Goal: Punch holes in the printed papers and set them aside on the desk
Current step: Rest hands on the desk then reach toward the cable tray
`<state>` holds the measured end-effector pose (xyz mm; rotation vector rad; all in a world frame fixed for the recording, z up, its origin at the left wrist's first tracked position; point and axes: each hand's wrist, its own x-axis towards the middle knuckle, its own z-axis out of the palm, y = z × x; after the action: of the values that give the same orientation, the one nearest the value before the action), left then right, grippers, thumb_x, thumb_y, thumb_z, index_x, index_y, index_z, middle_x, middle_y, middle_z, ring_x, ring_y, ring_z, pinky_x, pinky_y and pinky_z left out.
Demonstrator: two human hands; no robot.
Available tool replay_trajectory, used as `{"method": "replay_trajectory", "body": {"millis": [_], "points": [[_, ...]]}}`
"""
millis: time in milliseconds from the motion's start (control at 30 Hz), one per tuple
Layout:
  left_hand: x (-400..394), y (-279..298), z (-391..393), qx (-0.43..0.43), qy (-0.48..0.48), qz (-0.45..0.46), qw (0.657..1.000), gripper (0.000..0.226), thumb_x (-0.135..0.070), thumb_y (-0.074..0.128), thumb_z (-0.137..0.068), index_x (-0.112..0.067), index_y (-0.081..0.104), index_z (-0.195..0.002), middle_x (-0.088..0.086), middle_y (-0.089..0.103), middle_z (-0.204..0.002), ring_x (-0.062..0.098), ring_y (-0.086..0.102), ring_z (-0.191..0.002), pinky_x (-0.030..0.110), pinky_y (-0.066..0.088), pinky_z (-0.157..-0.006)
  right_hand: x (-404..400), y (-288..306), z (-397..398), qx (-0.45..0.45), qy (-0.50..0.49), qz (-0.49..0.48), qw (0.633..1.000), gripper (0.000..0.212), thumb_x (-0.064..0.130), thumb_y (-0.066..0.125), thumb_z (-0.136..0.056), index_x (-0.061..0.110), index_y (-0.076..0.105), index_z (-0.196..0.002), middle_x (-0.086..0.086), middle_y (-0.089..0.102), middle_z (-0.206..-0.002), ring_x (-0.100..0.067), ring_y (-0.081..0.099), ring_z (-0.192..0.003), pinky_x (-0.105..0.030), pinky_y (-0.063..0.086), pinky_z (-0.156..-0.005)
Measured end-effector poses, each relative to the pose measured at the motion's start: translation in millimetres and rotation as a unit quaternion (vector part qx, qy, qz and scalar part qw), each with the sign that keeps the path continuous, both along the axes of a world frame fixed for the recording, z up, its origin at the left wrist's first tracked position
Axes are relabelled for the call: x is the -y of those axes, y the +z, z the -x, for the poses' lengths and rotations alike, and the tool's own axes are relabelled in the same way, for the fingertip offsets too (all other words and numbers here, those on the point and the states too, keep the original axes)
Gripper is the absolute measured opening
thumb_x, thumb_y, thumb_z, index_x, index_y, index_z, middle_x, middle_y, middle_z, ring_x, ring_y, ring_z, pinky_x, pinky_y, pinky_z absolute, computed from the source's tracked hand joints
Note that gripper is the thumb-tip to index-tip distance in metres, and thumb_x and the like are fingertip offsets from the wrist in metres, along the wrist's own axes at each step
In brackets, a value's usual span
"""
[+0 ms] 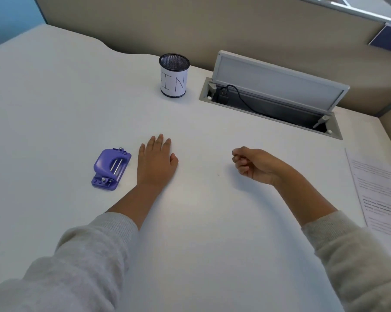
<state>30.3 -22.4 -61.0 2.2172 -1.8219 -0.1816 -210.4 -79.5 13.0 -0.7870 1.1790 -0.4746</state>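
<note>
Purple hole punch (111,168): left-centre of tabletop (201,255), just beside left hand (156,163), whose grip lies flat, fingers straight, likely ready to reach. Right hand (252,164): grip curled, holding nothing. Printed papers (380,190): right edge, untouched.

Head view: looks forward-down, close over desk (201,255), wide-angle.

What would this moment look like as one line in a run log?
left hand: flat on desk beside hole punch | right hand: curled, empty | printed papers: untouched, far right
</note>
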Motion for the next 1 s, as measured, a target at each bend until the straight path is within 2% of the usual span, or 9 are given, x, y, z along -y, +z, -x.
{"method": "replay_trajectory", "body": {"millis": [67, 133, 267, 367, 500, 600, 733, 900, 1000], "points": [[0.6, 0.9, -0.1, -0.005, 0.002, 0.002, 1.0, 0.05, -0.025, 0.035, -0.09, -0.012, 0.035, -0.138, 0.01, 0.029, -0.151, 0.026, 0.021, -0.14, 0.045, 0.014, -0.114, 16.9, 8.0, -15.1, 0.05, -0.016, -0.005, 0.999, 0.019, 0.012, 0.047, -0.092, 0.013, 0.048, -0.073, 0.003, 0.042, -0.063, -0.004, 0.034, -0.045, -0.013, 0.031, -0.04], [0.7, 0.7, 0.1, -0.008, 0.005, 0.004, 1.0, 0.049, -0.025, 0.035, -0.09, -0.011, 0.037, -0.137, 0.01, 0.031, -0.15, 0.027, 0.024, -0.14, 0.046, 0.015, -0.113, 37.2, 19.8, -31.5, 0.058, -0.022, 0.026, 0.998, 0.02, 0.012, 0.047, -0.092, 0.013, 0.047, -0.072, 0.003, 0.042, -0.063, -0.004, 0.034, -0.046, -0.012, 0.031, -0.04], [2.0, -0.3, -0.3, 0.013, 0.013, 0.008, 1.0, 0.056, -0.03, 0.022, -0.081, -0.01, 0.052, -0.126, 0.012, 0.049, -0.138, 0.029, 0.044, -0.129, 0.049, 0.033, -0.105, 94.9, 56.3, -70.8, 0.056, -0.043, 0.133, 0.989, 0.022, 0.012, 0.046, -0.093, 0.013, 0.046, -0.071, 0.004, 0.04, -0.056, -0.004, 0.034, -0.044, -0.014, 0.033, -0.04], [2.2, -0.4, -0.3, 0.02, 0.016, 0.011, 1.0, 0.053, -0.029, 0.027, -0.08, -0.011, 0.057, -0.119, 0.011, 0.056, -0.131, 0.029, 0.053, -0.121, 0.048, 0.041, -0.099, 139.7, 80.1, -112.2, -0.058, -0.037, 0.27, 0.96, 0.029, 0.01, 0.047, -0.09, 0.014, 0.04, -0.062, -0.001, 0.036, -0.057, -0.006, 0.033, -0.043, -0.015, 0.03, -0.04], [2.7, -2.7, -0.3, 0.02, 0.021, 0.013, 1.0, 0.052, -0.029, 0.03, -0.079, -0.013, 0.059, -0.118, 0.009, 0.058, -0.129, 0.027, 0.054, -0.12, 0.047, 0.043, -0.098, 191.9, 92.3, -161.2, -0.211, 0.019, 0.41, 0.887, 0.04, 0.011, 0.048, -0.089, 0.016, 0.034, -0.052, -0.004, 0.039, -0.052, -0.002, 0.033, -0.026, -0.014, 0.033, -0.037], [3.2, -4.1, -0.1, 0.02, 0.021, 0.013, 1.0, 0.051, -0.029, 0.031, -0.079, -0.014, 0.06, -0.118, 0.008, 0.058, -0.13, 0.026, 0.054, -0.12, 0.047, 0.043, -0.098, 214.8, 87.5, -181.3, -0.226, 0.046, 0.421, 0.877, 0.039, 0.009, 0.049, -0.088, 0.014, 0.038, -0.051, 0.002, 0.045, -0.037, -0.003, 0.033, -0.026, -0.012, 0.033, -0.036], [2.4, -3.3, -0.3, 0.016, 0.02, 0.011, 1.0, 0.049, -0.029, 0.033, -0.079, -0.015, 0.06, -0.118, 0.008, 0.058, -0.13, 0.026, 0.054, -0.12, 0.046, 0.043, -0.098, 227.8, 71.9, -194.3, -0.276, 0.097, 0.425, 0.857, 0.037, 0.01, 0.051, -0.087, 0.016, 0.041, -0.052, -0.005, 0.044, -0.053, -0.006, 0.043, -0.04, -0.019, 0.035, -0.049], [1.8, -3.5, 0.0, 0.017, 0.022, 0.013, 1.0, 0.049, -0.029, 0.034, -0.078, -0.014, 0.06, -0.117, 0.008, 0.058, -0.129, 0.025, 0.055, -0.119, 0.046, 0.043, -0.097, 234.3, 58.8, -197.4, -0.364, 0.161, 0.469, 0.788, 0.048, 0.01, 0.051, -0.087, 0.017, 0.024, -0.049, -0.002, 0.028, -0.05, -0.014, 0.024, -0.049, -0.023, 0.023, -0.048], [1.9, -2.9, 0.4, 0.019, 0.023, 0.02, 0.999, 0.049, -0.03, 0.034, -0.078, -0.015, 0.061, -0.117, 0.007, 0.059, -0.128, 0.025, 0.055, -0.119, 0.046, 0.044, -0.097, 235.6, 52.9, -195.8, -0.375, 0.173, 0.479, 0.774, 0.044, 0.013, 0.053, -0.088, 0.016, 0.029, -0.052, -0.001, 0.028, -0.053, -0.013, 0.024, -0.051, -0.024, 0.022, -0.048]]}}
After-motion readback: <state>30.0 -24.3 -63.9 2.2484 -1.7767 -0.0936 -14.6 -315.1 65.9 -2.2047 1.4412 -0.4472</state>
